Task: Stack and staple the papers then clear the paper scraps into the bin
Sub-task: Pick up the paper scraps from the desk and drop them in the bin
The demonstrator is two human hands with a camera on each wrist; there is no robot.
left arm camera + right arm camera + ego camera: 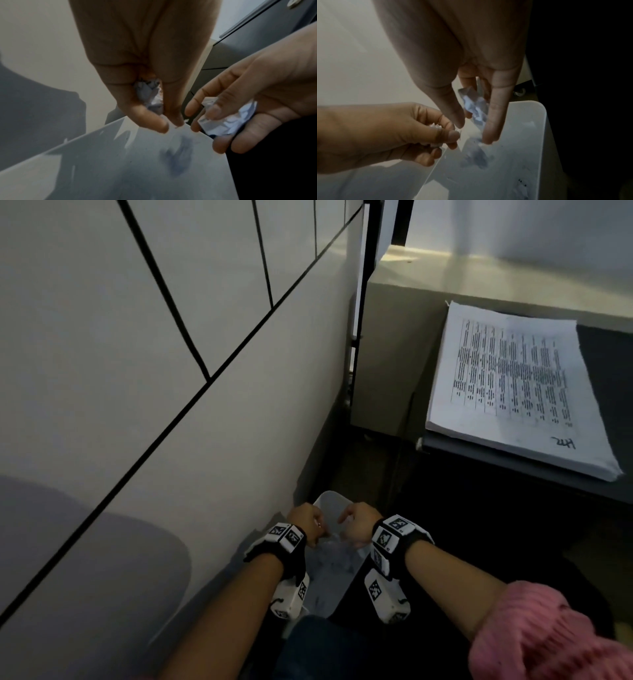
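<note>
Both hands hang over a translucent white bin on the floor by the wall. My left hand grips a crumpled white paper scrap between curled fingers and thumb, just above the bin's near wall. My right hand holds another crumpled scrap over the bin's open top; that scrap also shows in the left wrist view. Blurred pale shapes lie inside the bin. The stack of printed papers lies on the dark desk at the right.
A pale wall with black lines runs close along the left of the bin. A beige cabinet stands beyond it, and the space under the desk is dark. A pink sleeve covers my right upper arm.
</note>
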